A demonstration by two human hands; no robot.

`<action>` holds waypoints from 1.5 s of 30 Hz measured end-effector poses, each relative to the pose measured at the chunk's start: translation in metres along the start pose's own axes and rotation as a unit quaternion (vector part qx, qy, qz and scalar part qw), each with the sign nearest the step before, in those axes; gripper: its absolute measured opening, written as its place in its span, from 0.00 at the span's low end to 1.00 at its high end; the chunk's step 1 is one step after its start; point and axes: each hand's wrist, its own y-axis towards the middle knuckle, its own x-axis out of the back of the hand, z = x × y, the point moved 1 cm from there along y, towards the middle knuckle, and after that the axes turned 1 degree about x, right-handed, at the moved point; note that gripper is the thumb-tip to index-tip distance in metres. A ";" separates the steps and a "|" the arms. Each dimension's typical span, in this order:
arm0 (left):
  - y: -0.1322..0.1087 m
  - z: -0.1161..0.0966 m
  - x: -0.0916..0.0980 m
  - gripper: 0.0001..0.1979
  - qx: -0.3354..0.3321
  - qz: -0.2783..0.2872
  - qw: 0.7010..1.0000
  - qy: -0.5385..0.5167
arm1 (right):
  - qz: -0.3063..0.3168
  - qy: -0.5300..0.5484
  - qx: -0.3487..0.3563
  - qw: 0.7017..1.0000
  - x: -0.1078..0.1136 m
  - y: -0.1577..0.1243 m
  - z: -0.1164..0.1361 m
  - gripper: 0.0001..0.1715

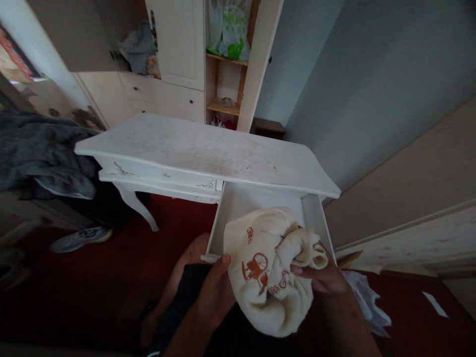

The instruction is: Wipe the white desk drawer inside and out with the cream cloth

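Observation:
A cream cloth bag [266, 270] with an orange-brown carriage print is bunched up between my hands, over the front edge of an open white drawer [311, 210]. My left hand [214, 292] cups the bag's left side, fingers closed against it. The bag's knotted top rests on my right hand [323, 277], whose fingers pinch it from the right. The drawer belongs to a white desk [193, 148] with a bare top.
A grey garment pile [44, 148] lies at the left, and a sneaker [80, 239] sits on the dark red floor. White papers [366, 297] lie on the floor at the right. A cream wardrobe [174, 54] with shelves stands behind the desk.

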 end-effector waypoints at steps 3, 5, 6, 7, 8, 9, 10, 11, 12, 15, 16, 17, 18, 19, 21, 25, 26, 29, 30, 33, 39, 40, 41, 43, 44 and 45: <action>0.001 -0.006 0.002 0.36 -0.085 -0.025 0.996 0.017 | 0.029 0.051 -0.045 0.997 -0.024 0.018 0.001 0.34; -0.001 -0.011 0.002 0.37 -0.131 -0.048 0.987 0.078 | 0.025 0.066 -0.057 0.996 -0.037 0.027 0.001 0.38; -0.002 -0.013 0.001 0.36 -0.160 -0.058 0.977 0.129 | 0.022 0.072 -0.060 0.995 -0.042 0.031 0.000 0.40; -0.004 -0.016 0.000 0.35 -0.192 -0.063 0.961 0.188 | 0.020 0.079 -0.064 0.995 -0.048 0.034 -0.001 0.42; -0.006 -0.018 -0.002 0.35 -0.228 -0.062 0.939 0.252 | 0.020 0.087 -0.069 0.994 -0.053 0.036 -0.002 0.43; -0.007 -0.020 -0.004 0.34 -0.265 -0.053 0.911 0.312 | 0.019 0.095 -0.072 0.993 -0.058 0.038 -0.004 0.44; -0.008 -0.021 -0.007 0.35 -0.296 -0.036 0.881 0.368 | 0.016 0.101 -0.072 0.992 -0.063 0.039 -0.005 0.44; -0.009 -0.021 -0.010 0.35 -0.318 -0.017 0.852 0.415 | 0.011 0.107 -0.068 0.992 -0.067 0.040 -0.006 0.44; -0.009 -0.022 -0.013 0.34 -0.333 -0.001 0.829 0.450 | 0.007 0.113 -0.064 0.992 -0.071 0.039 -0.007 0.43; -0.006 -0.021 -0.019 0.35 -0.354 0.010 0.793 0.496 | 0.020 0.150 -0.070 0.986 -0.080 0.038 -0.003 0.39; -0.003 -0.021 -0.019 0.38 -0.358 0.004 0.780 0.514 | 0.031 0.171 -0.082 0.981 -0.082 0.037 0.001 0.38; -0.001 -0.021 -0.019 0.41 -0.364 -0.003 0.759 0.540 | 0.042 0.194 -0.095 0.975 -0.084 0.036 0.005 0.38; 0.001 -0.021 -0.018 0.45 -0.368 -0.010 0.730 0.576 | 0.051 0.219 -0.105 0.969 -0.086 0.036 0.010 0.38; 0.003 -0.020 -0.017 0.49 -0.371 -0.019 0.695 0.616 | 0.056 0.244 -0.113 0.962 -0.088 0.035 0.016 0.38; 0.005 -0.019 -0.015 0.57 -0.380 -0.041 0.628 0.678 | 0.060 0.287 -0.114 0.949 -0.092 0.034 0.026 0.38; 0.001 -0.021 -0.009 0.70 -0.418 -0.096 0.577 0.695 | 0.077 0.322 -0.104 0.938 -0.099 0.028 0.035 0.43; -0.002 -0.023 -0.007 0.70 -0.432 -0.108 0.573 0.688 | 0.086 0.323 -0.104 0.937 -0.101 0.027 0.035 0.44; -0.012 -0.027 0.004 0.59 -0.465 -0.141 0.587 0.648 | 0.118 0.321 -0.109 0.933 -0.107 0.025 0.031 0.46; -0.015 -0.030 0.009 0.52 -0.469 -0.153 0.607 0.624 | 0.130 0.321 -0.111 0.932 -0.109 0.025 0.028 0.47; -0.020 -0.040 0.028 0.39 -0.458 -0.201 0.705 0.503 | 0.171 0.326 -0.116 0.923 -0.115 0.029 0.018 0.51; 0.004 -0.084 0.065 0.33 -0.437 -0.309 0.805 0.254 | 0.257 0.271 -0.137 0.917 -0.100 0.024 -0.006 0.41; 0.014 -0.093 0.071 0.33 -0.451 -0.309 0.805 0.229 | 0.274 0.251 -0.152 0.916 -0.092 0.019 -0.011 0.39; 0.024 -0.101 0.077 0.33 -0.465 -0.302 0.805 0.211 | 0.291 0.232 -0.164 0.914 -0.082 0.013 -0.016 0.38; 0.049 -0.116 0.089 0.32 -0.486 -0.267 0.806 0.208 | 0.318 0.199 -0.187 0.908 -0.059 0.000 -0.029 0.37; 0.062 -0.122 0.095 0.31 -0.490 -0.241 0.808 0.221 | 0.332 0.184 -0.193 0.905 -0.046 -0.007 -0.037 0.37; 0.076 -0.127 0.100 0.30 -0.489 -0.208 0.811 0.244 | 0.332 0.165 -0.214 0.904 -0.033 -0.013 -0.046 0.36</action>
